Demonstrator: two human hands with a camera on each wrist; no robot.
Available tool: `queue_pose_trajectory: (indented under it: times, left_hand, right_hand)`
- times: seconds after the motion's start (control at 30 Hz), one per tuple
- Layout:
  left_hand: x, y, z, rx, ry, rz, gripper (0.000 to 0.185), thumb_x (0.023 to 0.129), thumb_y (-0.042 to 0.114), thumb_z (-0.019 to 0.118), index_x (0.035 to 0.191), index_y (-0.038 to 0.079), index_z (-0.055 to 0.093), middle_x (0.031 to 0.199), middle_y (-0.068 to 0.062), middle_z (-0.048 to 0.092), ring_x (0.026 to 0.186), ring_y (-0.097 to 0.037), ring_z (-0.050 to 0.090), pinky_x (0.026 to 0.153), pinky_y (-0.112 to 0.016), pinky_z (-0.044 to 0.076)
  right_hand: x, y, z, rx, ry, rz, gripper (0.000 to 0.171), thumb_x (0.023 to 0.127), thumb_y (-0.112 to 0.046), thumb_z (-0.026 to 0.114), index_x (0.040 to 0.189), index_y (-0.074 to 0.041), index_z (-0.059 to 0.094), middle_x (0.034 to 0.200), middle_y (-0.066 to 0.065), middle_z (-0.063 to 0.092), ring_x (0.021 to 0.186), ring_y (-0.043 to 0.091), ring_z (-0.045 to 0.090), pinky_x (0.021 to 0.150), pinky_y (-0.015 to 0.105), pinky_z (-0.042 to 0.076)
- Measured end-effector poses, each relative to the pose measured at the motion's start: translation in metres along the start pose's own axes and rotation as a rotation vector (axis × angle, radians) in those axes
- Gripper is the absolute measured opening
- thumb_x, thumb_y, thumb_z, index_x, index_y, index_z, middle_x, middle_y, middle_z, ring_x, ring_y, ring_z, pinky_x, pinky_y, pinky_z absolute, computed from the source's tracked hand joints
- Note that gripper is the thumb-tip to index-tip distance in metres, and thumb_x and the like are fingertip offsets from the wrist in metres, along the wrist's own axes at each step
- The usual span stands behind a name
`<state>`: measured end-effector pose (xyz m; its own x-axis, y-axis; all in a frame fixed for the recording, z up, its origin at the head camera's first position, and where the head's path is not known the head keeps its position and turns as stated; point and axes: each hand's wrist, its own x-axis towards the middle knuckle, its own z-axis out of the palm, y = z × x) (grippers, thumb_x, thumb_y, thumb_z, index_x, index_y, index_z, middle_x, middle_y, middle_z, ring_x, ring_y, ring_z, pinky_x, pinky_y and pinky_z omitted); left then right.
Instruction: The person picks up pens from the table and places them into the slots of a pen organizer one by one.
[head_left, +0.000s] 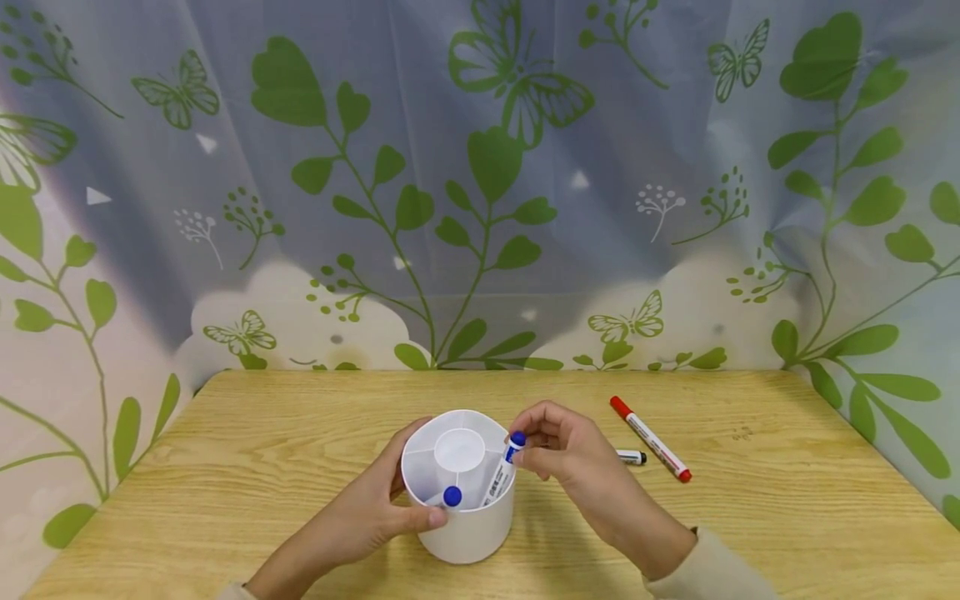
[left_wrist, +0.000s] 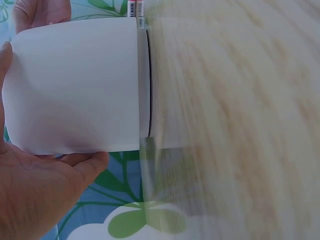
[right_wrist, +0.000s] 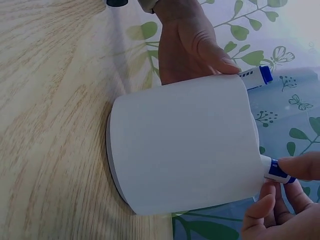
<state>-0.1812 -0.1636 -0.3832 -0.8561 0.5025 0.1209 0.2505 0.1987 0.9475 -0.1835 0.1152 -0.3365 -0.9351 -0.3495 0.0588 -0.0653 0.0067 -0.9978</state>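
A round white pen holder (head_left: 465, 540), split into compartments around a central cup, stands on the wooden table. My left hand (head_left: 360, 510) grips its left side, thumb at the front rim and fingers round behind. One blue-capped marker (head_left: 452, 497) leans in the front left compartment beside that thumb. At the right rim, my right hand (head_left: 581, 473) pinches the blue end of a second white marker (head_left: 495, 483), whose lower part is down inside the right compartment. In the right wrist view, finger and thumb hold this blue-ended marker (right_wrist: 278, 171) just beyond the holder's rim.
To the right lie a red-capped marker (head_left: 651, 439) and a black-capped marker (head_left: 632, 457), the latter partly hidden behind my right hand. A patterned curtain (head_left: 420, 267) hangs along the far edge of the wooden table (head_left: 262, 467).
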Motion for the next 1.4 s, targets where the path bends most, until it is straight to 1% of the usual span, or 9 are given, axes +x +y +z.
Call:
queue_pose_trajectory:
  times: [0.27,0.47,0.53,0.67,0.77,0.93,1.07,1.27,1.4]
  left_hand:
    - [0.000,-0.001,-0.001,0.000,-0.001,0.002,0.099,0.089,0.022,0.086,0.164,0.009,0.023,0.155,-0.017,0.047,0.141,-0.035,0.050,0.107,-0.012,0.040]
    - [-0.002,0.000,-0.003,0.014,-0.012,-0.004,0.098,0.090,0.023,0.085,0.164,0.011,0.023,0.155,-0.017,0.048,0.141,-0.036,0.051,0.106,-0.013,0.041]
    - [-0.002,0.001,-0.005,0.024,-0.016,-0.012,0.097,0.090,0.023,0.085,0.165,0.013,0.024,0.156,-0.017,0.048,0.142,-0.037,0.051,0.105,-0.013,0.042]
    - [-0.001,0.001,-0.008,0.004,-0.030,-0.044,0.097,0.090,0.022,0.085,0.165,0.016,0.024,0.158,-0.015,0.047,0.144,-0.038,0.049,0.103,-0.017,0.047]
    - [0.000,0.002,-0.010,-0.019,-0.046,-0.053,0.096,0.091,0.021,0.084,0.165,0.016,0.024,0.160,-0.015,0.045,0.146,-0.040,0.048,0.103,-0.021,0.049]
    - [-0.001,0.004,-0.014,-0.018,-0.070,-0.045,0.095,0.092,0.022,0.083,0.166,0.012,0.022,0.162,-0.018,0.042,0.148,-0.043,0.046,0.105,-0.027,0.051]
    - [-0.003,0.006,-0.016,-0.015,-0.074,-0.043,0.095,0.093,0.022,0.082,0.166,0.010,0.022,0.164,-0.020,0.039,0.148,-0.044,0.045,0.105,-0.031,0.052]
    - [-0.002,0.005,-0.018,-0.024,-0.078,-0.051,0.092,0.093,0.021,0.082,0.164,0.011,0.026,0.165,-0.018,0.037,0.149,-0.044,0.043,0.105,-0.029,0.054]
    - [-0.003,0.007,-0.020,-0.027,-0.088,-0.039,0.090,0.093,0.020,0.081,0.164,0.009,0.027,0.165,-0.020,0.036,0.149,-0.046,0.043,0.106,-0.031,0.055]
  right_hand:
    - [-0.001,0.000,0.001,-0.039,0.001,0.013,0.028,0.093,0.001,0.070,0.117,0.007,0.059,0.103,0.002,0.064,0.092,0.017,0.055,0.069,0.022,0.046]
    - [-0.002,0.001,-0.004,-0.083,0.007,0.016,0.030,0.094,0.001,0.069,0.122,0.006,0.060,0.108,0.006,0.067,0.100,0.020,0.061,0.079,0.026,0.053]
    - [-0.003,0.002,-0.008,-0.091,0.009,0.010,0.031,0.094,0.000,0.070,0.122,0.005,0.060,0.111,0.006,0.067,0.104,0.022,0.062,0.080,0.026,0.054]
    - [-0.005,0.004,-0.016,-0.092,0.019,0.004,0.030,0.095,-0.001,0.069,0.123,0.005,0.059,0.112,0.005,0.067,0.105,0.023,0.062,0.077,0.025,0.053]
    - [-0.006,0.004,-0.024,-0.096,0.039,0.013,0.030,0.096,-0.002,0.069,0.123,0.004,0.059,0.112,0.005,0.067,0.103,0.020,0.063,0.075,0.026,0.052]
    - [-0.009,0.007,-0.037,-0.126,0.076,0.050,0.031,0.097,-0.005,0.069,0.125,0.002,0.058,0.112,0.004,0.066,0.101,0.017,0.063,0.076,0.028,0.052]
    - [-0.012,0.009,-0.049,-0.150,0.102,0.073,0.030,0.098,-0.007,0.069,0.125,0.001,0.059,0.111,0.001,0.065,0.101,0.017,0.063,0.077,0.029,0.052]
    - [-0.018,0.009,-0.067,-0.165,0.121,0.075,0.028,0.100,-0.010,0.069,0.125,0.000,0.059,0.113,-0.001,0.066,0.102,0.017,0.064,0.078,0.029,0.053]
    - [-0.020,0.010,-0.078,-0.177,0.140,0.082,0.027,0.101,-0.013,0.069,0.124,-0.003,0.060,0.113,-0.003,0.066,0.104,0.015,0.064,0.081,0.029,0.055]
